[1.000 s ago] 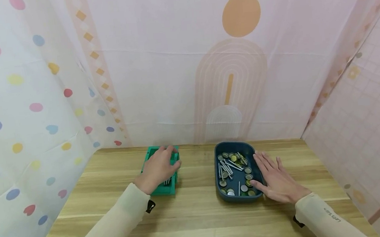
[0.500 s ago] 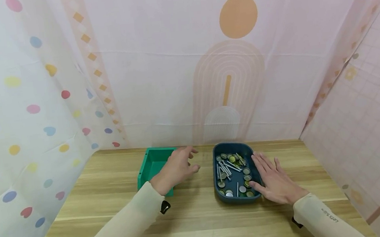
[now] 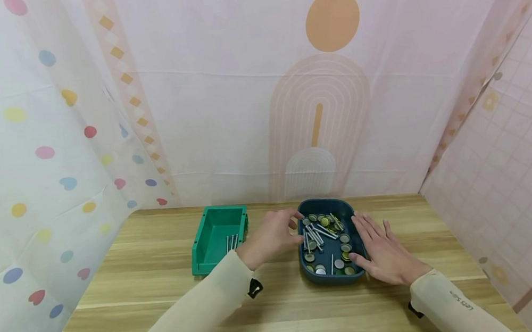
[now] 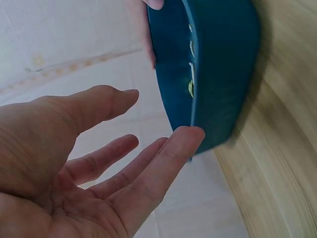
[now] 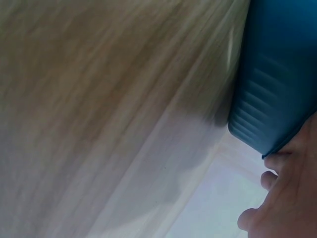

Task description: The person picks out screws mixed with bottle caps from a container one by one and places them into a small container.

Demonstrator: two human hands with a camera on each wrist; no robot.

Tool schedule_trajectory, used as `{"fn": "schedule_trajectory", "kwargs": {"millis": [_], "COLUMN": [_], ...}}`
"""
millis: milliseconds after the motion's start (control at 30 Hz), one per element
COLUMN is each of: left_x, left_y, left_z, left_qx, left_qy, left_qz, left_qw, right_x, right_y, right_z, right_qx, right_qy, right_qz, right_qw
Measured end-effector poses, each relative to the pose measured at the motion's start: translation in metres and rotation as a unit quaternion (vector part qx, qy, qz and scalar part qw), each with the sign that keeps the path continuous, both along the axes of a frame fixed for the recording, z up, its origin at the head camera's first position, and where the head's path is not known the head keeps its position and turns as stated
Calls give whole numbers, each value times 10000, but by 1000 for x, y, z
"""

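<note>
While your right hand [image 3: 388, 257] rests, fingers extended, along the right rim of the blue tray [image 3: 326, 205], your left hand [image 3: 273, 236] is at its left rim, thumb and fingers well parted, holding nothing; rim contact unclear. The tray, on the table [image 3: 289, 303], contains bolts [image 3: 315, 235] and caps [image 3: 344, 239]. Left of it: green bin [image 3: 206, 241], more bolts inside, partly hidden by your left sleeve [image 3: 207, 305].

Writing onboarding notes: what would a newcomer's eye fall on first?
Probably the navy tray right of center, strewn with bottle caps and screws, the right grip resting on its right rim and the left grip at its left rim. Next, the green bin to its left, with a few more screws inside. Then the big orange circle on the backdrop above.
</note>
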State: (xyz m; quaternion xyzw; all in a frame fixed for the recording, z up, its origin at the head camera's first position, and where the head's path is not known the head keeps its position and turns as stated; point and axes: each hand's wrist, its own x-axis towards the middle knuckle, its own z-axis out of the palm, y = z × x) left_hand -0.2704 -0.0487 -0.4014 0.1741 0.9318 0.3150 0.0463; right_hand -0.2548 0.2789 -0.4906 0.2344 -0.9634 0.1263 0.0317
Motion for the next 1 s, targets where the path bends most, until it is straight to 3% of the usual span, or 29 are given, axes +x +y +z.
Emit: {"fn": "schedule_trajectory", "kwargs": {"millis": [267,567,1000], "left_x": [1,0,-7], "left_y": [23,48,87], "left_z": [6,2,-5], "left_qx": [-42,142,-421], "left_qy": [-228,-973,-1150], "left_qz": [-207,-356,-184], "left_qw": [9995,9945,9923], "right_x": [0,-1,0], "right_y": [0,0,0], "right_z": [2,1,3], "right_qx": [-42,5,-24], "right_qy": [-89,-69,-82], "right_qz": [21,42,89], "right_qw": [9999,10000,9999]}}
